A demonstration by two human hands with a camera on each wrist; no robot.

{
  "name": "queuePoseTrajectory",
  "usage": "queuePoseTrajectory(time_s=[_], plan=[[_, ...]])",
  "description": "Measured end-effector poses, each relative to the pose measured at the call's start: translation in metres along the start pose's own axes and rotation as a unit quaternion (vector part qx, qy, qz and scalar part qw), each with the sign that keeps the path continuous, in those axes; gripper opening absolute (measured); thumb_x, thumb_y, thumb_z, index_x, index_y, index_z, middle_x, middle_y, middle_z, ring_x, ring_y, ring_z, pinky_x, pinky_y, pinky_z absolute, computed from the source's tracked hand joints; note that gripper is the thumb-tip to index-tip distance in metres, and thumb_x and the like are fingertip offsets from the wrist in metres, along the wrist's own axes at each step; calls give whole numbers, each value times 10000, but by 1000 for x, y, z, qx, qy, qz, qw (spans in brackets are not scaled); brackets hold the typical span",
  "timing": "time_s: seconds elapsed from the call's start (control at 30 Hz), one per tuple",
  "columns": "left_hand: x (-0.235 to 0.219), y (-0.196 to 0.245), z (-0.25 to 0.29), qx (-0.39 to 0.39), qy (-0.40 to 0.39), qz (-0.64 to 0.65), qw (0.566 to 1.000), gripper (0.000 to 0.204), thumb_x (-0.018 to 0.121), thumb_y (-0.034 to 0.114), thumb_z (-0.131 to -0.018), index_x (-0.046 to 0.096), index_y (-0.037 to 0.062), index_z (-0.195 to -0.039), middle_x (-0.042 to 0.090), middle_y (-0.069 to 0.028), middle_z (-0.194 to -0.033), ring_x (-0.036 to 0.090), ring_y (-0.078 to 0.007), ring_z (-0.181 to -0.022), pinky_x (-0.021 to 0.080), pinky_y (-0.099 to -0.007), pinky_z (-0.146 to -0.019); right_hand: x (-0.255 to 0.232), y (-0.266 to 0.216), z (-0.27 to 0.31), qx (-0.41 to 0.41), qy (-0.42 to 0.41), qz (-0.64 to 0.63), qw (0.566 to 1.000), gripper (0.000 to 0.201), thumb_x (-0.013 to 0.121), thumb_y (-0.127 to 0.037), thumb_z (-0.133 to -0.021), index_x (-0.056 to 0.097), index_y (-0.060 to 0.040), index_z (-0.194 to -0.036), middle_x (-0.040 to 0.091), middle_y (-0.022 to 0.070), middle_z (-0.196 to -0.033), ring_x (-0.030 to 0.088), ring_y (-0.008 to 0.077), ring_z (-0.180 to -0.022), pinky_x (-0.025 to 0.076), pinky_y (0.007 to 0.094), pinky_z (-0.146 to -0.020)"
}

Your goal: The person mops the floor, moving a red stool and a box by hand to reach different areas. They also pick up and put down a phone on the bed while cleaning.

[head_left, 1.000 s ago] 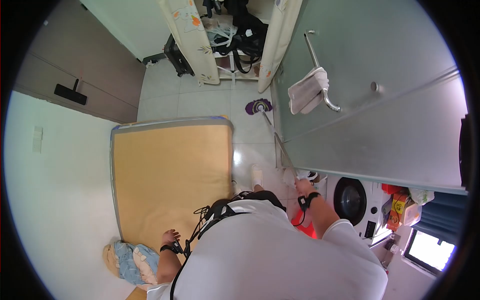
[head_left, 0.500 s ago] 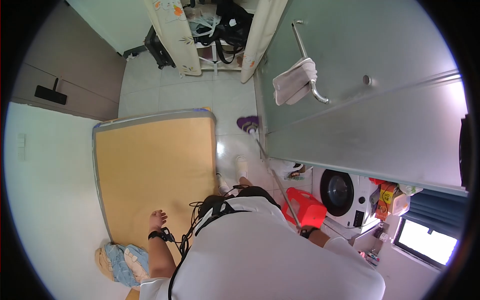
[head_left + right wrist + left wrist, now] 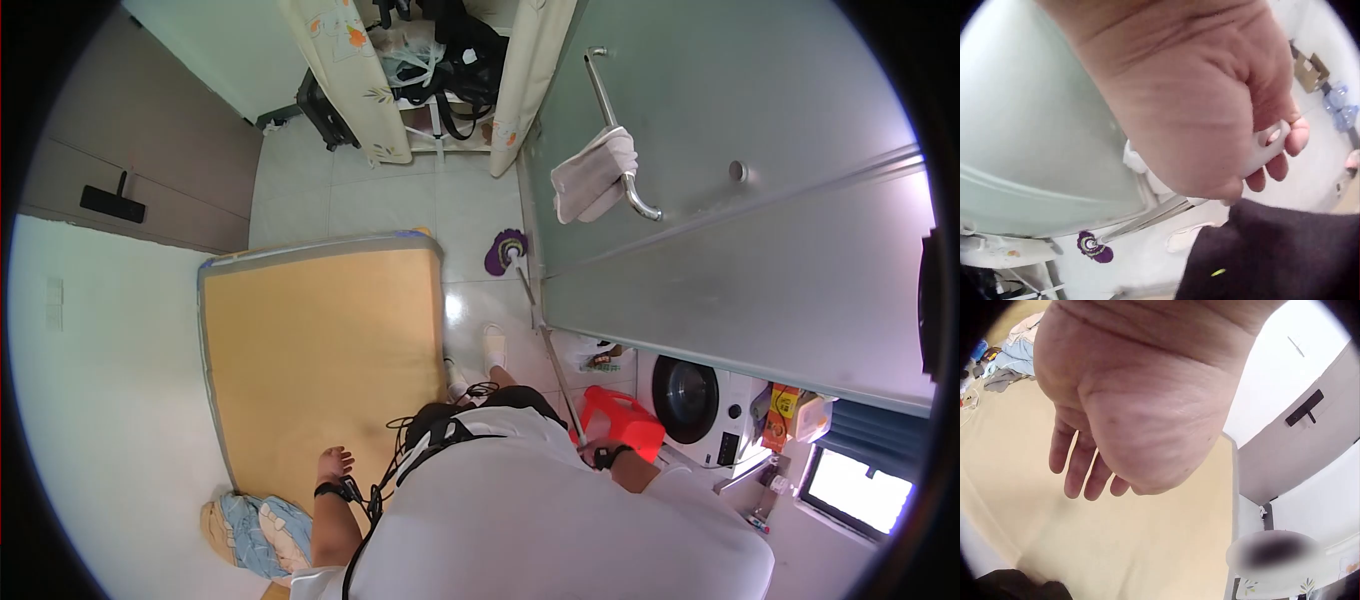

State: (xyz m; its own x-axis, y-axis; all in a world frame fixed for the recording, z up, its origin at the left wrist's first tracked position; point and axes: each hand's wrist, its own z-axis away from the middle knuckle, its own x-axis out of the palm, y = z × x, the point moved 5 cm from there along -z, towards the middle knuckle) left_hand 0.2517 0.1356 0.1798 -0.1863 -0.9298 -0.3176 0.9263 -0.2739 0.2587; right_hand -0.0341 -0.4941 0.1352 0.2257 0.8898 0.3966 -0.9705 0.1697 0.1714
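My right hand grips the white end of a mop handle, fingers curled round it, close to my right hip. The thin pole runs forward along the frosted glass door to the purple mop head on the tiled floor. My left hand hangs open with relaxed fingers above the yellow mattress and holds nothing.
The frosted glass door has a towel over its bar. A red plastic stool and a washing machine stand at my right. Crumpled clothes lie at the mattress corner. Curtains and bags fill the far end.
My right hand has drawn back from beside the washing machine to my hip, pulling the mop handle with it; the mop head slid nearer along the door. My left hand barely moved.
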Motion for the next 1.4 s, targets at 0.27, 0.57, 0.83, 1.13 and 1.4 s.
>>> queuePoseTrajectory(time_s=[0.27,0.57,0.83,1.13,1.4], plan=[[-13,8,23,20,41,13,999,352,375,238,-892,473,0,-1133,592,-142,-1006,607,-244,-852,488,-341,-681,-30,-226,8,-396,259,560,680,155,493,-144,-795,557,-11,-841,557,73,-648,563,177,-532,440,320,-439],[-7,-2,22,26,25,38,999,355,378,235,-896,459,2,-1151,590,-141,-1014,609,-249,-848,489,-333,-672,-30,-294,37,-254,498,367,743,276,417,-133,-815,529,40,-1000,591,252,-903,623,319,-776,502,397,-585],[2,-29,18,1,20,65,998,351,384,225,-886,461,1,-1144,595,-140,-984,611,-239,-827,491,-327,-649,-137,-54,-38,37,344,290,892,414,456,-361,-811,606,-26,-1002,623,172,-976,604,297,-923,477,414,-769],[9,-33,6,-6,8,65,998,343,388,224,-884,463,2,-1135,597,-136,-967,611,-230,-801,491,-330,-633,-60,-50,-36,-55,190,244,950,239,479,-215,-813,580,-9,-880,608,145,-752,611,277,-628,490,418,-557],[1,0,17,34,32,51,998,339,392,234,-886,467,1,-1122,596,-144,-998,614,-242,-839,494,-336,-667,-47,-41,-36,-89,123,42,988,237,486,-210,-811,569,0,-883,604,146,-741,602,271,-599,483,410,-519]])
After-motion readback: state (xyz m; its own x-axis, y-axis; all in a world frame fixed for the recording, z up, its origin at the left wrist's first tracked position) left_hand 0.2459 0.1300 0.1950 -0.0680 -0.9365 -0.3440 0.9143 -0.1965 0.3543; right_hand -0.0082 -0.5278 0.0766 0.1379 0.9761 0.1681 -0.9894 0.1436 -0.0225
